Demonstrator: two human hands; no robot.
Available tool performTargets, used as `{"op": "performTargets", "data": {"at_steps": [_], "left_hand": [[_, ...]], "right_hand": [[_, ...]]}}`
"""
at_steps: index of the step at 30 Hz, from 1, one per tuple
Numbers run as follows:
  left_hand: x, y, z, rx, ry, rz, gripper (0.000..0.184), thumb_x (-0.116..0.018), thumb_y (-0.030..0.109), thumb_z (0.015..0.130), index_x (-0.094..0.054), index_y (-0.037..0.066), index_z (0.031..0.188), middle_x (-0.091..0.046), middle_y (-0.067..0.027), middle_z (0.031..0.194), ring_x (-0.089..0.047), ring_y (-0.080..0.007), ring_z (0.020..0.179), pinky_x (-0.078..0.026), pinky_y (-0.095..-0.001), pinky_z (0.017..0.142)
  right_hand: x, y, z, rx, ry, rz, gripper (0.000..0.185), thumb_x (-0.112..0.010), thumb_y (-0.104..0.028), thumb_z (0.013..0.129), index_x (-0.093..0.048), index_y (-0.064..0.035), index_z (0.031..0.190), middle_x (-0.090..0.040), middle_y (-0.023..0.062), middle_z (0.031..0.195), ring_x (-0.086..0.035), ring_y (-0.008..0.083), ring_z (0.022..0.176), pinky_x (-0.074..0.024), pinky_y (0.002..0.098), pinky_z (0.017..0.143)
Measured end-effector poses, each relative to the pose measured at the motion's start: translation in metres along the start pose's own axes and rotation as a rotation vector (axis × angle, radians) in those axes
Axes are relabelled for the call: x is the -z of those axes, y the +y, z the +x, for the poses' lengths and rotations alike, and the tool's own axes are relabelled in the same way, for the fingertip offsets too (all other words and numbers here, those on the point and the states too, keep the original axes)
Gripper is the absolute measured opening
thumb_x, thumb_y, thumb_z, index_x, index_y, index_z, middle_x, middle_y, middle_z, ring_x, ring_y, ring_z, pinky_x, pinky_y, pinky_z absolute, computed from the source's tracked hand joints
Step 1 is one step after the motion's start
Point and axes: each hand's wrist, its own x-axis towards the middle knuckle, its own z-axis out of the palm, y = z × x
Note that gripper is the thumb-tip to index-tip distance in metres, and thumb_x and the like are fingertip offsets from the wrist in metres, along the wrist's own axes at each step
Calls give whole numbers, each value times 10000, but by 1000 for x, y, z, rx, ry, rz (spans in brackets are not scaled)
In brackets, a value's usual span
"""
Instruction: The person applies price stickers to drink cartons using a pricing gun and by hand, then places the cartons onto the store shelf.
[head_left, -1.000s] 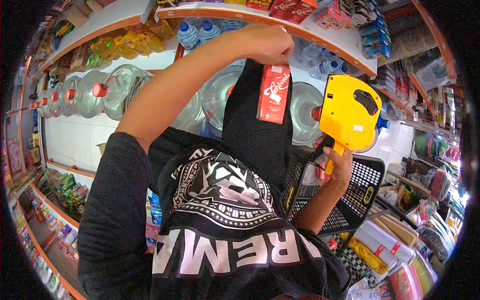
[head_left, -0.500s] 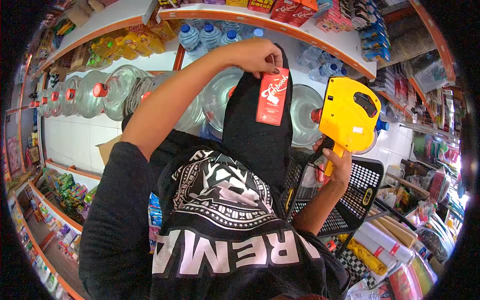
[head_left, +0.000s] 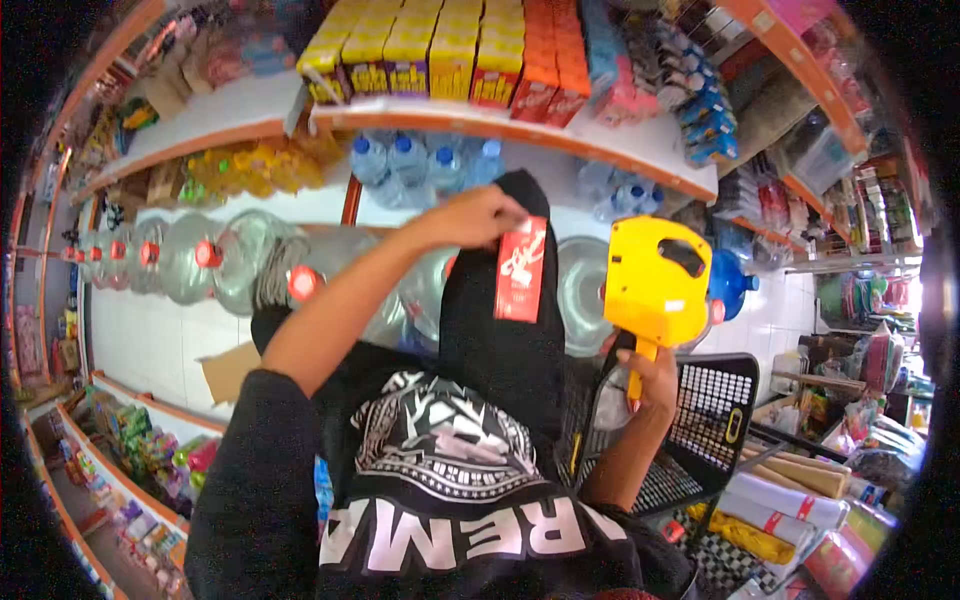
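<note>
The left arm reaches forward and across the body, elbow bent, so that the left hand (head_left: 480, 216) hangs over the raised black trouser leg (head_left: 482, 310) with its wrist bent and its knuckles up. Its fingers are curled and meet the top left corner of a red carton (head_left: 520, 275); blur there means I cannot tell whether they pinch it or only touch it. The carton lies along the thigh, just below the knee end, with its printed face toward the camera. The right arm is bent close to the side, and the right hand (head_left: 655, 375) has its fingers wrapped around the handle of a yellow label gun (head_left: 660, 285), whose body stands upright above the fist, beside the leg and apart from the carton. A black basket (head_left: 715, 400) is below and behind that forearm. Compared with half a second ago, the view has tilted up: hands, carton and label gun sit lower, and the shelf (head_left: 640, 140) now shows a full row of yellow cartons (head_left: 455, 55). The left fingertips have gone from the middle of the red carton's top edge to its left corner, while the right hand's grip looks the same.
</note>
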Motion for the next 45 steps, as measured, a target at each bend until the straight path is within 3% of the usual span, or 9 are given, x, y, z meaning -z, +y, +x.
{"op": "performTargets", "data": {"at_steps": [4, 8, 15, 20, 25, 27, 31, 37, 45], "left_hand": [[-10, -12, -3, -241, 156, 311, 209, -557, 171, 847, -626, 20, 975, -608, -55, 796, -561, -118, 709, -479, -276, 623], [-15, -1, -24, -200, 235, 454, 227, -625, 130, 790, -615, 11, 983, -610, -60, 857, -558, -120, 774, -462, -276, 681], [-7, 19, -58, 323, -59, -366, 393, -677, 17, 685, -558, -3, 1058, -603, -72, 964, -556, -126, 849, -455, -267, 744], [24, 27, -67, 357, -238, -295, 384, -668, 14, 687, -562, 27, 1055, -605, -50, 960, -558, -122, 856, -456, -261, 756], [90, 76, -35, 32, -45, 195, 369, -679, 90, 687, -586, 62, 1043, -598, -56, 985, -548, -126, 897, -460, -276, 764], [114, 114, -13, 108, 55, 309, 371, -688, 132, 687, -587, 40, 1032, -590, -83, 1022, -549, -156, 925, -460, -306, 770], [144, 137, 58, -216, 457, 950, 348, -637, 159, 735, -582, 35, 1056, -576, -156, 1066, -555, -276, 982, -445, -348, 827], [178, 137, 183, -492, 756, 1159, 379, -543, 94, 774, -532, 117, 1153, -511, -172, 1186, -471, -369, 1098, -388, -412, 918], [246, 107, 309, -607, 804, 1430, 364, -573, 106, 739, -536, 119, 1101, -553, -152, 1100, -497, -348, 1065, -392, -441, 898]], "right_hand": [[-6, -4, 1, 27, -28, 22, 427, -629, 1, 614, -521, 11, 1027, -607, 89, 829, -590, 213, 752, -455, 300, 682], [-11, -11, 2, -15, -18, 50, 413, -637, 0, 622, -521, 10, 1018, -610, 85, 815, -595, 210, 749, -461, 304, 694], [-8, -5, 6, -16, -21, 95, 447, -647, -5, 599, -508, 15, 1024, -605, 109, 775, -606, 232, 724, -491, 334, 688], [-6, -9, 11, 35, 11, 147, 435, -640, 12, 607, -511, 14, 1023, -605, 110, 808, -607, 229, 737, -495, 342, 694], [3, -10, 23, 84, 9, 196, 422, -628, 23, 624, -521, 6, 1032, -607, 98, 849, -606, 221, 762, -489, 335, 712], [9, -9, 26, 92, 24, 204, 384, -617, 34, 644, -537, 8, 1019, -617, 87, 848, -607, 205, 785, -478, 322, 735], [24, -3, 26, 106, 137, 192, 379, -606, 33, 645, -535, 12, 1016, -620, 86, 858, -606, 202, 790, -474, 318, 747], [54, 20, 20, 12, 286, 212, 419, -610, 30, 633, -514, 9, 1040, -612, 89, 866, -603, 206, 793, -476, 317, 744], [72, 39, 26, -18, 444, 307, 510, -614, 22, 632, -438, 4, 1110, -591, 105, 848, -599, 223, 768, -502, 342, 727]]}}
